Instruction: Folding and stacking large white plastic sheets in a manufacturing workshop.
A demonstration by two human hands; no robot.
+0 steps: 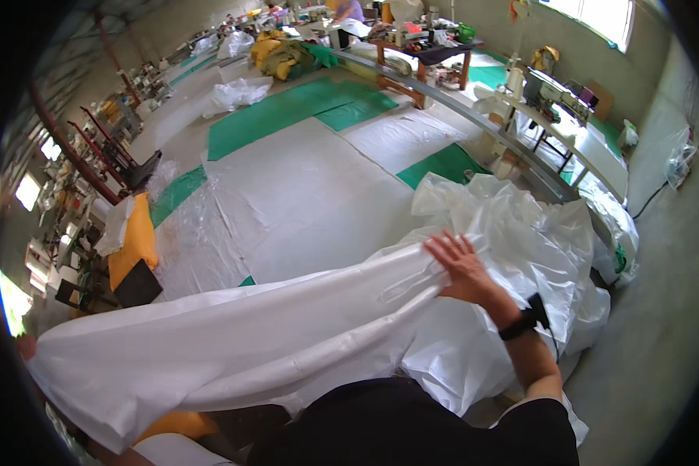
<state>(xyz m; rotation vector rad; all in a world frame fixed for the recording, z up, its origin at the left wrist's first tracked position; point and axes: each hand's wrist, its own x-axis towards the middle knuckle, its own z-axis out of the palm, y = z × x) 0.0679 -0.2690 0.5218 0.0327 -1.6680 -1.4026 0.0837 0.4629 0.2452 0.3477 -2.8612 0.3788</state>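
A long white plastic sheet (233,334) stretches across in front of me in loose lengthwise folds. At the far left, my left hand (26,346) is closed on the end of this sheet, with most of it hidden behind the material and the dark rim. My right hand (464,270) lies against the sheet's upper right part, its fingers stretched out and spread. A black band circles the right wrist. Just right of that hand, crumpled translucent white plastic (536,241) is heaped up, and the sheet runs into it.
Beyond the sheet, white (318,194) and green (279,116) coverings lie on the floor. A metal rail (474,116) runs along the right, beside a sewing machine table (598,159). A yellow sack (134,245) stands at left, near a red-handled trolley (128,159).
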